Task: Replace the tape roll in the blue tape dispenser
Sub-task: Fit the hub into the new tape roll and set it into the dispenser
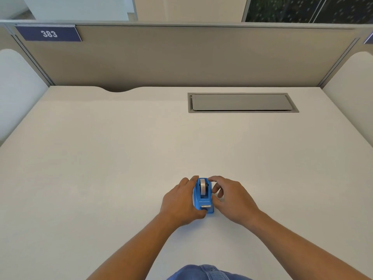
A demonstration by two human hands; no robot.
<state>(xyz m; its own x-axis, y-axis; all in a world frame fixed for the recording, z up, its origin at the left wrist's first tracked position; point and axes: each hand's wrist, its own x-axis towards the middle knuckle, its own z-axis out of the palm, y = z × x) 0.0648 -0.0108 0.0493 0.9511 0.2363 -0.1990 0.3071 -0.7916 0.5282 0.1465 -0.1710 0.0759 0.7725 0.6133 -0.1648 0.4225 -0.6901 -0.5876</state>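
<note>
A small blue tape dispenser (203,201) stands on the white desk (101,158) near its front edge, cutter end toward me. A pale tape roll (202,188) sits upright in its well. My left hand (180,203) wraps the dispenser's left side, with the thumb under its front corner and a finger over the back. My right hand (232,197) rests against the right side, its fingertips touching the top rim by the roll and its thumb against the base.
A grey cable hatch (242,103) is set flush into the desk at the back right. Beige partition walls (181,57) enclose the desk at the back and sides, with a sign reading 383 (49,33) at the upper left.
</note>
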